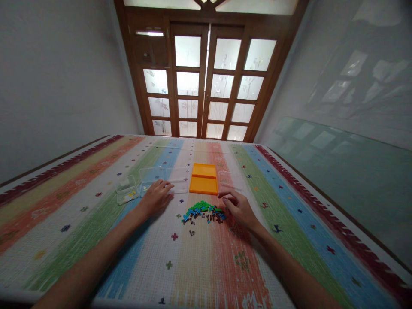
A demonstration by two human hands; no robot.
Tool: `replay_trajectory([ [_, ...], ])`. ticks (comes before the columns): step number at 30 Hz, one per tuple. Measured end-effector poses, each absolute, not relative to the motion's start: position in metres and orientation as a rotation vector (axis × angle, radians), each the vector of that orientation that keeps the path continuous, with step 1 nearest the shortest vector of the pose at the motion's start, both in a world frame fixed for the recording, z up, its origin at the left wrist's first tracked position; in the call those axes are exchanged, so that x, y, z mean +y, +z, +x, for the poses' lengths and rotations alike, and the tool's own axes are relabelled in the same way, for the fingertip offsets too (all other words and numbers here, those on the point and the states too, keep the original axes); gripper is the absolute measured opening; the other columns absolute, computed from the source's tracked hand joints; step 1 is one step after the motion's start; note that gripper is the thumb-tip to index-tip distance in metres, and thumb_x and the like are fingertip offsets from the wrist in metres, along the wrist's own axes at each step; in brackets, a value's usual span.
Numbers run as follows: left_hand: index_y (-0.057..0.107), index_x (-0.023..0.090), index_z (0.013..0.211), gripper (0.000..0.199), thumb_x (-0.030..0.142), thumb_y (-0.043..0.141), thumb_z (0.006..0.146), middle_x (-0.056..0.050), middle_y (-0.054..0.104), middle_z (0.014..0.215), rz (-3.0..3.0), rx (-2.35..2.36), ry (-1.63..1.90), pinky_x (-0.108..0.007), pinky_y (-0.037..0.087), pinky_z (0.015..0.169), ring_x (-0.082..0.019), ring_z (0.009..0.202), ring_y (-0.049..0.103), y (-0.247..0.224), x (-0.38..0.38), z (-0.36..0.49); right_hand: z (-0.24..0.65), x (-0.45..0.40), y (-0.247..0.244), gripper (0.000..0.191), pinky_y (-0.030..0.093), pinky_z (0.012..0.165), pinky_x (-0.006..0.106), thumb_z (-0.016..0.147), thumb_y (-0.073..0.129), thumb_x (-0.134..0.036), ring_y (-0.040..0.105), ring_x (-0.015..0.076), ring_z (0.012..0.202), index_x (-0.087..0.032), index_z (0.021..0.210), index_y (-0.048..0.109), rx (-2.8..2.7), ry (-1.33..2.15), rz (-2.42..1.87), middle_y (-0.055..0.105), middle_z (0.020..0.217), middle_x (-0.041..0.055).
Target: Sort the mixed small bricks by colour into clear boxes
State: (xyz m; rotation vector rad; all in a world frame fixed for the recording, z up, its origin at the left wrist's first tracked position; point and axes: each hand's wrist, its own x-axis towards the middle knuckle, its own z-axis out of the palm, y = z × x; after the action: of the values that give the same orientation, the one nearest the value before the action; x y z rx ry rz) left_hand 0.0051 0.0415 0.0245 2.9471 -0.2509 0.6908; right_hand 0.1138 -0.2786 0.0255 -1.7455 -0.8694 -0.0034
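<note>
My left hand (158, 194) is over the front of a clear plastic box (152, 174), its fingers stretched out loosely. I see nothing held in it, though its underside is hidden. A heap of small building bricks (202, 208), green, blue and dark brown, lies on the cloth between my hands. At the heap's right edge is my right hand (238, 208), its index finger reaching left and apart from the curled fingers below. No piece shows in it. Just beyond its fingertips is another clear plastic box (229, 181), faint against the cloth.
An orange two-part tray (203, 185) stands behind the heap. Left of my left hand, a small clear box (127, 189) holds a few yellow and white pieces. Striped cloth (154, 266) covers the table. Walls flank it, with a wood-and-glass door (206, 81) beyond.
</note>
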Motion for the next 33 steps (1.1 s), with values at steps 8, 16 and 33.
replay_trajectory([
  [8, 0.067, 0.019, 0.078, 0.027, 0.021, 0.045, 0.095, -0.012, 0.067, 0.083, 2.938, -0.218, 0.594, -0.042, 0.041, 0.080, -0.026, 0.086, 0.054, 0.022, 0.031, 0.017, 0.124, -0.287, 0.035, 0.022, 0.055, 0.075, 0.033, 0.082, 0.051, -0.024, 0.069, 0.0221, 0.088, -0.020, 0.092, 0.070, -0.825, -0.055, -1.763, 0.073, 0.095, 0.0077],
  [16, 0.070, 0.017, 0.090, 0.026, 0.013, 0.044, 0.092, -0.014, 0.070, 0.091, 3.078, -0.185, 0.689, -0.045, 0.039, 0.083, -0.029, 0.092, 0.057, 0.034, 0.019, 0.009, 0.126, -0.290, 0.033, 0.022, 0.054, 0.079, 0.034, 0.084, 0.051, -0.023, 0.069, 0.0214, 0.089, -0.020, 0.092, 0.071, -0.864, -0.138, -1.800, 0.074, 0.097, 0.0077],
  [33, 0.067, 0.018, 0.099, 0.022, 0.019, 0.045, 0.099, -0.008, 0.065, 0.088, 2.820, -0.487, 0.969, -0.042, 0.041, 0.087, -0.023, 0.090, 0.054, 0.084, -0.038, 0.010, 0.110, -0.282, 0.041, 0.069, 0.041, 0.040, 0.019, 0.080, 0.074, -0.045, 0.045, 0.0028, 0.049, -0.028, 0.142, 0.049, -0.775, 0.203, -1.627, 0.048, 0.149, 0.0135],
])
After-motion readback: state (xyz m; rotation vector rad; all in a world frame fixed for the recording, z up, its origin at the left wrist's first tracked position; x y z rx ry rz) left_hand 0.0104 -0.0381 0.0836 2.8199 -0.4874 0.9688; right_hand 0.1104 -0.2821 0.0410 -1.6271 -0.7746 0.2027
